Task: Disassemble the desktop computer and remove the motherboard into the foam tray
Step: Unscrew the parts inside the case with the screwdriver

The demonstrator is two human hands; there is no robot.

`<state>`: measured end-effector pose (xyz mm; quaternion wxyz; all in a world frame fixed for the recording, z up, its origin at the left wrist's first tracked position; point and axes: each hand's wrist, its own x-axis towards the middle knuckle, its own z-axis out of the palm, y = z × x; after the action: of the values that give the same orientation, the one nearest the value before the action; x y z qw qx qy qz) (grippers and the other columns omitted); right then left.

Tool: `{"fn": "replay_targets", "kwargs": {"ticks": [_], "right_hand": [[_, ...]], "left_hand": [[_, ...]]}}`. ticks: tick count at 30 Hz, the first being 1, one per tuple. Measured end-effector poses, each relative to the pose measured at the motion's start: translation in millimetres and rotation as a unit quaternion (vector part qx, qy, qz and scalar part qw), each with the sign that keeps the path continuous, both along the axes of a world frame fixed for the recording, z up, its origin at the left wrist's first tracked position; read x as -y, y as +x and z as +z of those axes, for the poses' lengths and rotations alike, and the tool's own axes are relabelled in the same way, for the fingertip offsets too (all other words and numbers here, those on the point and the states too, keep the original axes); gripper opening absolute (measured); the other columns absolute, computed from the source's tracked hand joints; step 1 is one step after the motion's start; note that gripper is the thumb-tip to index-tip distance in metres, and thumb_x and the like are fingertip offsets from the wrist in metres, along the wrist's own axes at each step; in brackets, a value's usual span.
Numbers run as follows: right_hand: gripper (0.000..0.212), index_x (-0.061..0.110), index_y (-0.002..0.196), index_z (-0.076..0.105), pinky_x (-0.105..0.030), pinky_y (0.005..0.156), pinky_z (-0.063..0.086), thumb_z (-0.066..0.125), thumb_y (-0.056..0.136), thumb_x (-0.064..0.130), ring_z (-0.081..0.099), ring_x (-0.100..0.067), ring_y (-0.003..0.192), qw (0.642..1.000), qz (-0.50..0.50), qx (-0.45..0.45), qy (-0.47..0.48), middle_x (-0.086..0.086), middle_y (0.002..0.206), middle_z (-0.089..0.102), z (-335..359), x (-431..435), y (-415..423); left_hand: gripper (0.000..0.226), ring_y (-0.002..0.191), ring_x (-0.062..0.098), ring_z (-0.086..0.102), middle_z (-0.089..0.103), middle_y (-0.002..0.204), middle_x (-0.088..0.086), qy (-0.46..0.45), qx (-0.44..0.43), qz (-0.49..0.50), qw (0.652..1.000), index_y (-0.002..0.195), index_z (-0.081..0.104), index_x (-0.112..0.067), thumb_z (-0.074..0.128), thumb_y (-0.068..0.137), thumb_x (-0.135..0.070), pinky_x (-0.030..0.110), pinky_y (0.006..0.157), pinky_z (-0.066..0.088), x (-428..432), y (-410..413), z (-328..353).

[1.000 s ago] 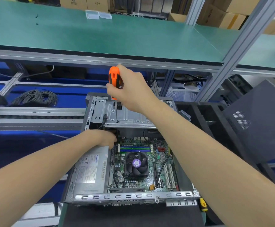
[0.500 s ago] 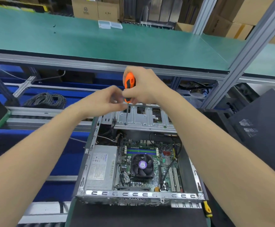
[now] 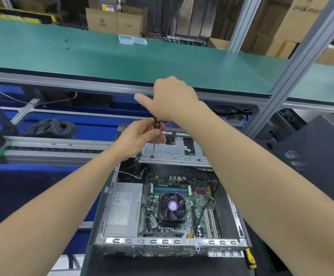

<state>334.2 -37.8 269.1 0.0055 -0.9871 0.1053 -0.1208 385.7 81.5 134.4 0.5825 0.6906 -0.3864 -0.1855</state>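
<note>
The open desktop case point(image 3: 172, 242) lies below me, with the motherboard point(image 3: 202, 204) and its CPU fan point(image 3: 172, 206) exposed and a grey power supply point(image 3: 122, 210) to their left. My left hand point(image 3: 140, 136) grips the orange-and-black screwdriver point(image 3: 156, 124). Its shaft points down, and its tip rests on the left part of the metal drive cage point(image 3: 174, 153) at the case's far end. My right hand point(image 3: 172, 98) hovers above the screwdriver with the thumb stretched left, holding nothing.
A yellow-handled tool point(image 3: 250, 257) lies by the case's near right corner. A dark perforated side panel point(image 3: 321, 152) leans at the right. A coil of cable point(image 3: 50, 126) sits at the left behind a conveyor rail. The green shelf point(image 3: 122, 62) overhangs the far side.
The screwdriver passed from my right hand to my left hand. My right hand let go and rose above it; my left hand came up out of the case.
</note>
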Motion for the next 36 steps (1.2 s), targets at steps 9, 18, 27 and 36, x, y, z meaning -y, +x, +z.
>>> {"fn": "replay_targets", "kwargs": {"ticks": [9, 18, 27, 36], "right_hand": [[0.037, 0.012, 0.078, 0.039, -0.033, 0.052, 0.03, 0.057, 0.1, 0.035, 0.041, -0.02, 0.061, 0.995, 0.03, -0.081, 0.042, -0.003, 0.075, 0.042, -5, 6, 6], [0.03, 0.014, 0.106, 0.065, -0.034, 0.059, 0.034, 0.06, 0.1, 0.043, 0.054, -0.025, 0.084, 0.978, 0.144, -0.153, -0.002, -0.006, 0.099, 0.064, 13, 11, 1], [0.011, 0.029, 0.099, 0.069, -0.029, 0.064, 0.044, 0.072, 0.093, 0.021, 0.059, -0.015, 0.087, 0.961, 0.195, -0.196, -0.005, 0.017, 0.085, 0.059, 20, 17, 1], [0.035, 0.028, 0.072, 0.069, -0.029, 0.062, 0.048, 0.055, 0.078, -0.003, 0.063, -0.021, 0.087, 0.949, 0.227, -0.214, -0.055, -0.001, 0.094, 0.071, 13, 12, 3]], "left_hand": [[0.031, 0.106, 0.025, 0.072, 0.079, 0.102, 0.002, 0.08, -0.008, -0.009, 0.997, 0.111, 0.07, -0.024, 0.043, 0.11, -0.008, 0.048, 0.104, 0.053, 2, 1, -34], [0.03, 0.101, 0.022, 0.073, 0.078, 0.101, 0.005, 0.044, -0.039, 0.003, 0.998, 0.113, 0.07, -0.016, 0.041, 0.111, -0.01, 0.035, 0.095, 0.057, 3, -1, -41], [0.031, 0.11, 0.02, 0.071, 0.077, 0.112, 0.005, 0.049, -0.053, -0.049, 0.996, 0.127, 0.066, -0.015, 0.039, 0.112, -0.013, 0.036, 0.101, 0.054, -3, 5, -34], [0.031, 0.107, 0.024, 0.074, 0.079, 0.106, 0.008, 0.011, -0.064, -0.054, 0.996, 0.113, 0.071, -0.012, 0.04, 0.11, -0.008, 0.028, 0.098, 0.056, -2, 11, -19]]}}
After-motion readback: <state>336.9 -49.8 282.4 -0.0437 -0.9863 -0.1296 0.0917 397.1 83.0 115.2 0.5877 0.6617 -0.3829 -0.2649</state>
